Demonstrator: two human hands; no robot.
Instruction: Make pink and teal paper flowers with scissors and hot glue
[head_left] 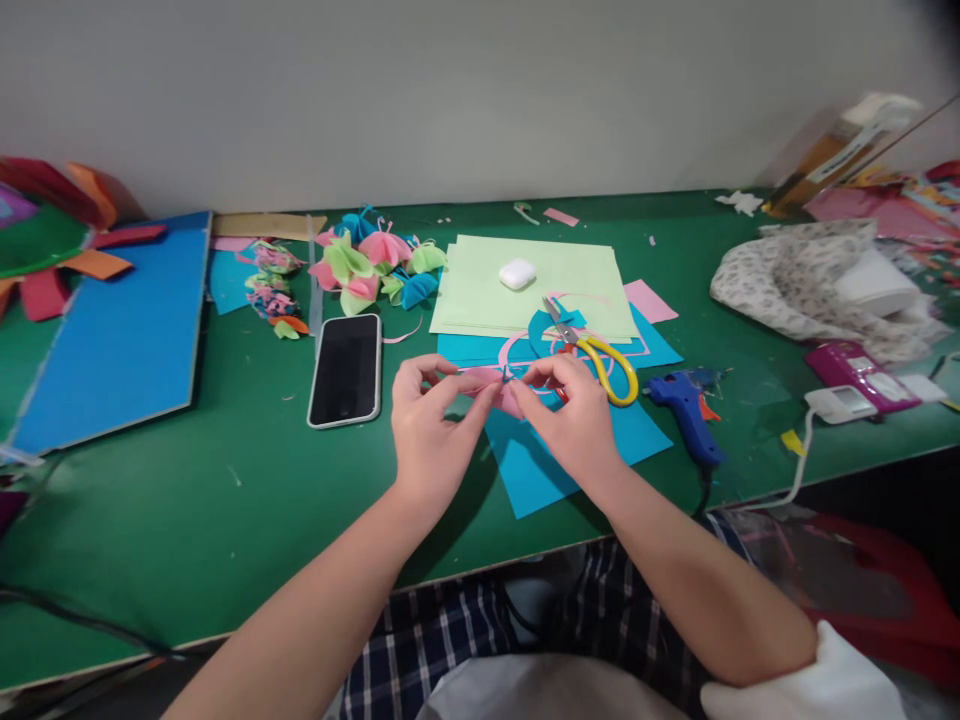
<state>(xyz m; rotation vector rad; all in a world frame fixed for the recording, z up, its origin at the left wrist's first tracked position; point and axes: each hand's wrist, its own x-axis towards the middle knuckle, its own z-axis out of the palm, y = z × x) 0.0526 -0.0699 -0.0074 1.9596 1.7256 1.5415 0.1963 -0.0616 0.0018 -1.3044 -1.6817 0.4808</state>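
My left hand (435, 415) and my right hand (568, 408) meet near the table's middle. Between their fingertips they pinch a small pink paper piece (512, 402), with a bit of dark blue showing at the top. Fingers cover much of it. Just beyond my right hand lie yellow-handled scissors (609, 372), blades pointing away, on curved pink and blue paper scraps (541, 330). Blue paper sheets (525, 475) spread under my hands. Behind them is a stack of pale green sheets (472, 285) bearing a white earbud case (517, 274).
A phone (346, 372) lies left of my hands, below a cluster of folded paper flowers (367, 255). A blue glue gun (688, 415) rests to the right, near a patterned cloth (780, 280) and a purple device (855, 372). A blue board (127, 335) is far left.
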